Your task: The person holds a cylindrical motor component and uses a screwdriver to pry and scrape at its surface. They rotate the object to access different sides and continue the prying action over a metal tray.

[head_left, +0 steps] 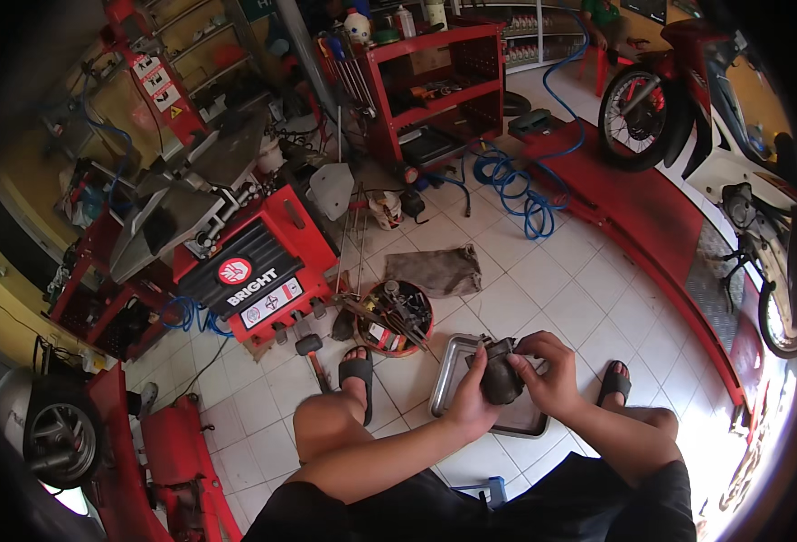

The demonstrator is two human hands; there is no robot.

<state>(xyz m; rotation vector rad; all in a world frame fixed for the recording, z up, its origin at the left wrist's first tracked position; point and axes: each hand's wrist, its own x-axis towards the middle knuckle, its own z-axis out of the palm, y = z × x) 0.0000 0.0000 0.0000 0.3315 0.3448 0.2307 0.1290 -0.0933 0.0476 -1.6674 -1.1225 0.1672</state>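
Note:
A dark rounded metal part is held over a shallow steel tray. My left hand wraps round its left side, thumb up along the part. My right hand grips it at the upper right, with fingertips at its top. A round tub of tools and small items stands just left of the tray.
A red tire machine stands left, a red tool cart at the back. Motorbike on red lift at right. Coiled blue hose and grey rag lie on the floor. A seated person is behind.

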